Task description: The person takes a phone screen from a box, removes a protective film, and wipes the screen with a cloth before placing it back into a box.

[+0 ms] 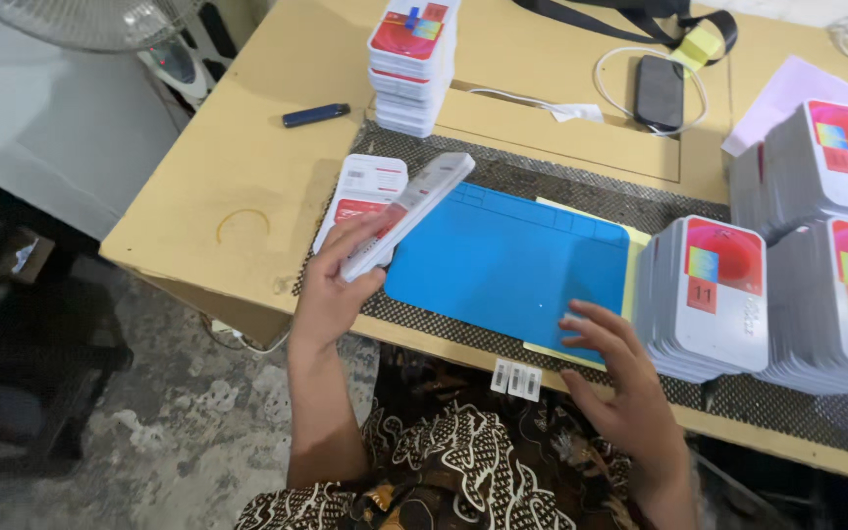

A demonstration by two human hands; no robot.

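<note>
Wooden table fills most of the view; dark woven mat lies on it, and the blue work mat sits on that, w/ a yellow sheet peeking out under its right edge. All places below are relative to the blue mat.

Right of it: big leaning stacks of white flat boxes w/ red-and-colour labels, front stack just beside the mat edge. Behind it, far left corner: a shorter upright pile of same boxes. Just left of it: one white box lying flat.

Left hand at mat's left edge, fingers closed round a slim white box, held tilted, top end over the mat's near-left corner. Right hand over mat's front right corner, fingers spread, gripping nothing; fingertips at the mat/yellow sheet edge.

Behind the mat, further back: black phone w/ white cable. Far left-back: blue pen-like stick. Front of the mat, on table edge: two small barcode stickers.
</note>
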